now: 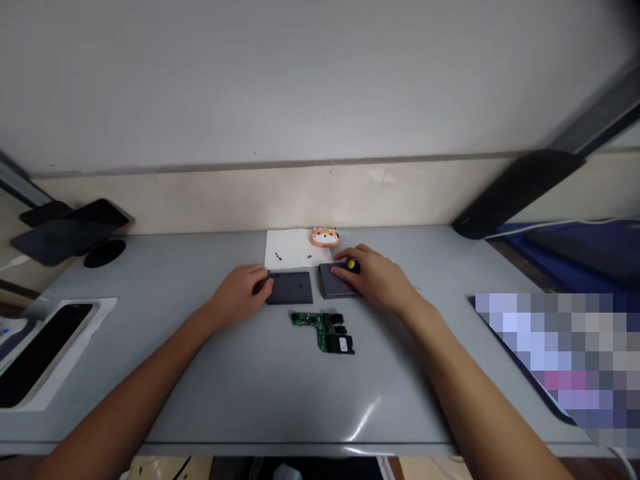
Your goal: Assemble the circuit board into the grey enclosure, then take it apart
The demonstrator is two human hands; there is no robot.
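My left hand has its fingers curled at the left end of a flat dark grey casing panel, gripping that edge. My right hand holds a screwdriver with a yellow-ended dark handle; a thin shaft shows past the hand on the right. Fingers of the same hand also rest on a second dark grey casing half with a slotted front side. In front of both pieces lies a green circuit board with black connectors and a small white label.
Behind the casing, white paper carries several tiny dark screws and an orange animal-faced case. A phone lies on the left, near a tilted device on a stand. On the right are a pixelated screen and a black cylinder.
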